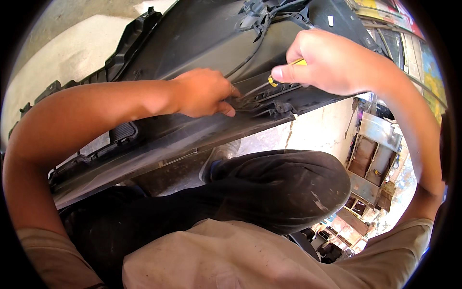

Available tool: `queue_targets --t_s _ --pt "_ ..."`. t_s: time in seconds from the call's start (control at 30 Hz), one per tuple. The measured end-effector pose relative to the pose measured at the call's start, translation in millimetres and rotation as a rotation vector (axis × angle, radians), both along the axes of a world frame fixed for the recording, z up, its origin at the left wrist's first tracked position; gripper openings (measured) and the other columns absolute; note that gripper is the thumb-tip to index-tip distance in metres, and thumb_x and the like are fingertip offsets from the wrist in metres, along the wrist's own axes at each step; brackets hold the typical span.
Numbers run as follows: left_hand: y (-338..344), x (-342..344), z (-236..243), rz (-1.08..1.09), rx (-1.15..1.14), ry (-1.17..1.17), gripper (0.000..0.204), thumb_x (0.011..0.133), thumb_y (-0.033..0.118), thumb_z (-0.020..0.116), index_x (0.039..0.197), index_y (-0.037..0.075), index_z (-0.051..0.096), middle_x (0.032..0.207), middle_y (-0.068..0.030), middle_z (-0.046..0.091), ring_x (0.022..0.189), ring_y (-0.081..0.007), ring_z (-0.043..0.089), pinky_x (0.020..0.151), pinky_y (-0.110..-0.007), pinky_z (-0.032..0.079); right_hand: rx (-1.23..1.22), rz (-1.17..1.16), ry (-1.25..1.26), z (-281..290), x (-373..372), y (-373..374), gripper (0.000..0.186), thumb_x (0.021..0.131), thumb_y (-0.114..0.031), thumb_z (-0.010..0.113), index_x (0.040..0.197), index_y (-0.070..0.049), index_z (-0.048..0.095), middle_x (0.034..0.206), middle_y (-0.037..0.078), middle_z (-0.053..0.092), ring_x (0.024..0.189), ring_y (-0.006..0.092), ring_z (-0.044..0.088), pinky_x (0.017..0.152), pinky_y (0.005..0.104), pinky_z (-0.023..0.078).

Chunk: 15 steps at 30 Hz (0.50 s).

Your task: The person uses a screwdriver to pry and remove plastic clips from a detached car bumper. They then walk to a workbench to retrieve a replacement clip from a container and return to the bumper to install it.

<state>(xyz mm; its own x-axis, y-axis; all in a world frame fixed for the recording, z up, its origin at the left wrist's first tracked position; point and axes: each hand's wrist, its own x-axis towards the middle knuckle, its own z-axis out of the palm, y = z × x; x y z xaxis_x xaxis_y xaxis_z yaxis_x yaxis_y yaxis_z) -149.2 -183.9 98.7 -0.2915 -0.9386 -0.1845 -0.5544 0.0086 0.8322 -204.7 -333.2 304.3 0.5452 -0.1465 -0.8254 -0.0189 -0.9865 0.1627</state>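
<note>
A large black plastic car bumper (187, 137) lies across in front of me. My right hand (317, 65) is closed around the yellow handle of a screwdriver (259, 89), whose thin metal shaft slants down and left toward the bumper. By the shaft's far end, my left hand (204, 94) is at the bumper with thumb and fingers bent inward. Whatever lies between those fingers is hidden, as is the screwdriver's tip. A dark cable (255, 53) runs over the bumper's inner side just beyond my hands.
Black clips and wiring (255, 17) sit at the bumper's far side. My bent knee (308, 183) in dark trousers is close below its near edge. A compartmented wooden box (373, 159) with small parts stands at the right. A pale sheet (77, 43) lies at far left.
</note>
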Motion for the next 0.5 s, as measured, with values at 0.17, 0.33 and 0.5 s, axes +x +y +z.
queue_targets --t_s 0.17,0.33,0.5 --pt "1.3 -2.5 -0.8 0.016 -0.008 -0.021 0.047 0.097 0.039 0.069 0.133 0.009 0.068 0.109 -0.0186 0.075 0.110 -0.0399 0.067 0.096 -0.050 0.053 0.146 -0.003 -0.137 -4.9 -6.3 -0.9 0.035 0.095 -0.029 0.071 0.110 0.001 0.060 0.093 0.018 0.066 0.092 0.0396 0.067 0.080 0.0485 0.053" --pt "3.8 -2.5 -3.9 0.038 -0.040 0.011 0.045 0.098 0.039 0.068 0.132 0.010 0.069 0.108 -0.0182 0.075 0.110 -0.0402 0.067 0.096 -0.050 0.053 0.389 0.295 -0.340 -9.1 -10.3 -15.3 0.032 0.093 -0.016 0.071 0.112 -0.003 0.049 0.094 0.017 0.067 0.095 0.0424 0.066 0.080 0.0503 0.051" --pt "2.7 -4.4 -4.0 0.027 -0.042 -0.006 0.043 0.098 0.038 0.068 0.131 0.011 0.070 0.108 -0.0176 0.075 0.110 -0.0399 0.067 0.094 -0.050 0.054 0.184 -0.159 -0.212 -5.1 -10.6 -2.8 0.038 0.098 -0.034 0.067 0.096 0.004 0.065 0.072 0.021 0.063 0.072 0.0400 0.063 0.070 0.0465 0.050"
